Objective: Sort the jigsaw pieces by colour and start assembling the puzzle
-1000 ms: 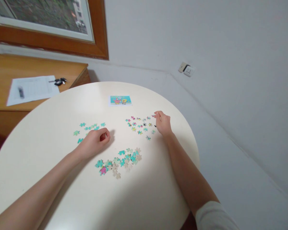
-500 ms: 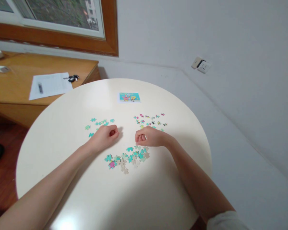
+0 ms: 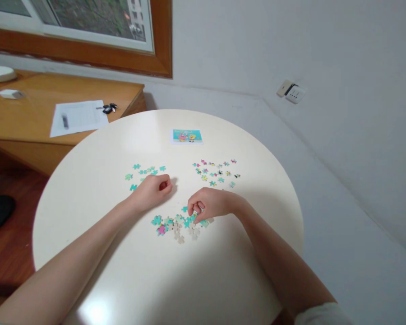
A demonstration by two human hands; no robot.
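Puzzle pcs (image 3: 177, 226) partly under R hand (image 3: 212, 201); L hand (image 3: 153, 189) curled; grips unclear; room to tbl edge (image 3: 293, 205).

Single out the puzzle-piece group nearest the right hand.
The lowest pile in the picture: the right hand partly hides it, while the left group and right group lie farther back.

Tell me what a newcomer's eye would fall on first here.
Probably the right hand, curled over the near heap of jigsaw pieces, and the left hand, curled beside the scattered turquoise-green pieces, both over the round white table. Next might come the picture card toward the table's far side, then the wooden window frame at upper left.
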